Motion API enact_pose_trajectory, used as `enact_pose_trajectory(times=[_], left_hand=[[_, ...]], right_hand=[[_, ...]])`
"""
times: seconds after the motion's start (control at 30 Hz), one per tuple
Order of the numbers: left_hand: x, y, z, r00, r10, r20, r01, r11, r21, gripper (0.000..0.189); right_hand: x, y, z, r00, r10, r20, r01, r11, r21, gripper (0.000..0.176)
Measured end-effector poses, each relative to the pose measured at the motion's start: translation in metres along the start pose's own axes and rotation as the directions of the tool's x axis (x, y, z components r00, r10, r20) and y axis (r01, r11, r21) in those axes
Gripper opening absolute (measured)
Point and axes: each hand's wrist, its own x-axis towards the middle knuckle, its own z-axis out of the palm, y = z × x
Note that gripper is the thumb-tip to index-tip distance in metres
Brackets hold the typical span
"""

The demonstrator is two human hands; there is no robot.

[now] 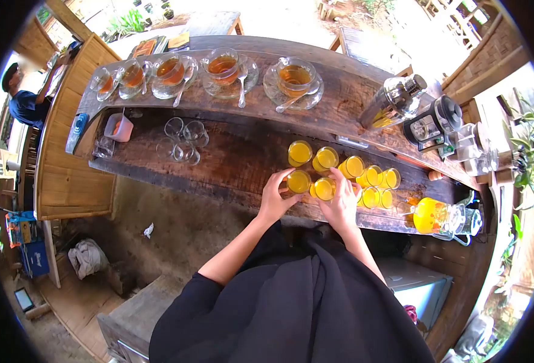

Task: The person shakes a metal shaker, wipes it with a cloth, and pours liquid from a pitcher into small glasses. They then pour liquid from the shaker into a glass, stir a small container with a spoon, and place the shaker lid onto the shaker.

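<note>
Two grips at a crowded bench (pixel 237 166).
Left hand (pixel 274 196) curls round one juice glass (pixel 298 181), right hand (pixel 341 209) round the neighbouring glass (pixel 324 189); probably fragile, slippery, full: hold the sides.

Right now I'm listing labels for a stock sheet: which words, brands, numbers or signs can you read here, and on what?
No text can be read.
Cards at the far edge of the upper counter: print too blurred to read.
Blue item at its left end: pale mark, too small to read.
Glasses of yellow drink: no labels show.
</note>
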Motion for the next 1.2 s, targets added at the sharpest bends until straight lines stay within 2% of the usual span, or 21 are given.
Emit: enact_pose_trajectory(times=[0.23,0.37,0.5,0.77,0.97,1.2], left_hand=[[0.003,-0.002,-0.005,0.998,0.053,0.025,-0.053,0.999,-0.004,0.069],[-0.005,-0.001,-0.016,0.999,0.024,0.038,-0.023,1.0,-0.021,0.069],[-0.013,0.009,-0.033,1.0,0.005,0.017,-0.006,1.0,0.031,0.067],[-0.025,0.01,-0.054,0.999,0.013,-0.039,-0.012,1.0,0.005,0.061],[-0.041,0.014,-0.064,0.994,0.013,-0.112,-0.01,1.0,0.028,0.055],[-0.082,0.041,-0.06,0.933,0.018,-0.359,-0.014,1.0,0.015,0.048]], right_hand=[[0.01,-0.005,0.008,1.0,0.003,-0.007,-0.004,0.997,-0.075,0.084],[0.011,-0.013,0.001,1.0,0.015,-0.015,-0.016,0.994,-0.112,0.084],[0.008,-0.017,-0.003,1.0,0.027,0.004,-0.026,0.997,-0.066,0.085],[0.008,-0.038,0.005,1.0,-0.007,0.0,0.007,1.0,-0.011,0.073],[-0.001,-0.056,0.006,0.994,-0.091,-0.067,0.098,0.99,0.106,0.069],[-0.01,-0.071,0.003,0.953,-0.303,0.012,0.286,0.911,0.299,0.06]])
